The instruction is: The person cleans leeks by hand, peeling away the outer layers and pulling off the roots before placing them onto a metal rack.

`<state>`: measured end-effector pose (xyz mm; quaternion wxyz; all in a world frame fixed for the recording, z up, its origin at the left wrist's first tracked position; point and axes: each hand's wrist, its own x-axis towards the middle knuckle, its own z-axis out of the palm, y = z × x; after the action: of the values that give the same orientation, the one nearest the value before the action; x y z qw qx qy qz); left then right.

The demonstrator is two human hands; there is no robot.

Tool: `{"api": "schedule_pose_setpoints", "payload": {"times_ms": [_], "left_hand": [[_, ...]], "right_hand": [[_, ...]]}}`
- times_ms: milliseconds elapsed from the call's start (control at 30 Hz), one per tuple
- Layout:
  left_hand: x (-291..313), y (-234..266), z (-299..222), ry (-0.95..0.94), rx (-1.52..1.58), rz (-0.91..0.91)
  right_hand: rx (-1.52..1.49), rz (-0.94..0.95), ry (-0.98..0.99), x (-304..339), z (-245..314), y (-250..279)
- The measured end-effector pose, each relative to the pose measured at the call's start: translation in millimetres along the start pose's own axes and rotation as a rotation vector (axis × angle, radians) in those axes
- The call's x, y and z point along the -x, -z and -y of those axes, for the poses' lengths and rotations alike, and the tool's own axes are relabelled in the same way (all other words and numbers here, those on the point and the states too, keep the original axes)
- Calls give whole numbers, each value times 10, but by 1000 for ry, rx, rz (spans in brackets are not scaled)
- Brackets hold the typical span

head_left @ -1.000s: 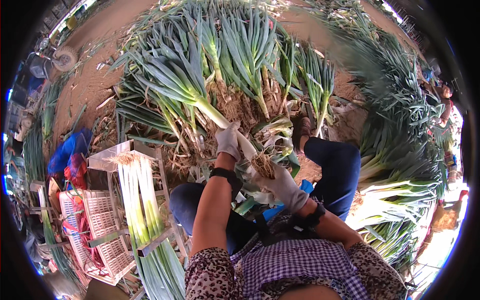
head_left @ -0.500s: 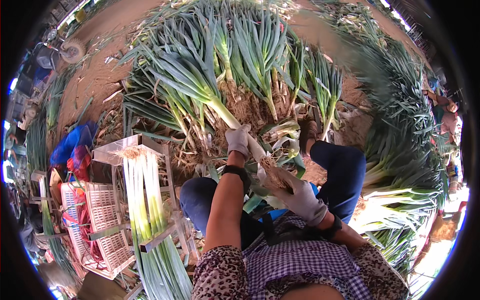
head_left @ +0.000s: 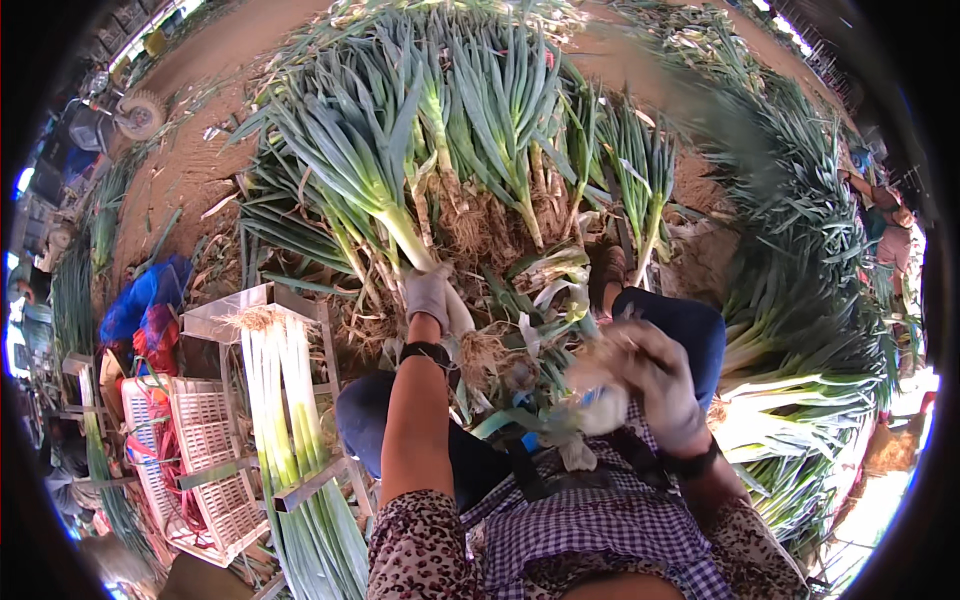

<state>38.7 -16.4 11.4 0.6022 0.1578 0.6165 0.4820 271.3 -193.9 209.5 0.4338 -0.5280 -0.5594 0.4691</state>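
My gloved left hand [head_left: 428,293] is wrapped round the white shank of a large leek [head_left: 403,228]. The leek slants, its green leaves fanning away to the far left and its root tuft [head_left: 482,355] toward my knees. My gloved right hand [head_left: 660,385] is off the leek, above my right thigh and smeared by motion. Pale peeled leaf scraps [head_left: 590,412] show blurred just beside it; whether its fingers hold any is unclear. Untrimmed leeks [head_left: 510,110] with earthy roots are heaped in front of me.
At my left, a metal rack [head_left: 225,318] bears several cleaned leeks [head_left: 285,400], roots at its far end. Beside it are a pale plastic crate [head_left: 222,470] and a blue bag [head_left: 150,295]. More leeks [head_left: 800,270] line the right side. Another person [head_left: 893,225] is at far right.
My left hand has shifted left with the leek. My right hand has left the root end and swung right and up; pale leaf scraps now show beside it.
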Motion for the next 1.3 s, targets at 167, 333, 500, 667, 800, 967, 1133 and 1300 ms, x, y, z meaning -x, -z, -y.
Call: {"api": "schedule_pose_setpoints", "payload": {"times_ms": [167,333,500,667,800,967,1133,1300], "left_hand": [[190,-85,-14,-47,2,59],[290,-159,228,82,33,174],[34,132,-243,-63,522,286],[22,310,-465,-159,622,277],[78,267,-471,-114,593,200],[343,255,-716,-320,665,372],[603,282,-879,-362,719,601],[599,285,-895,-389,738,678]], "right_hand": [[741,184,51,-629,-1230,-35],[716,209,-1,-780,-1260,-890],[503,312,-278,-462,-905,-697],[534,375,-203,-102,-1047,-537],[259,448,-504,-287,-1813,-458],[100,223,-265,-781,-2101,-541],[668,229,-124,-1300,-1402,-567],[145,299,241,-1534,-522,-824]]}}
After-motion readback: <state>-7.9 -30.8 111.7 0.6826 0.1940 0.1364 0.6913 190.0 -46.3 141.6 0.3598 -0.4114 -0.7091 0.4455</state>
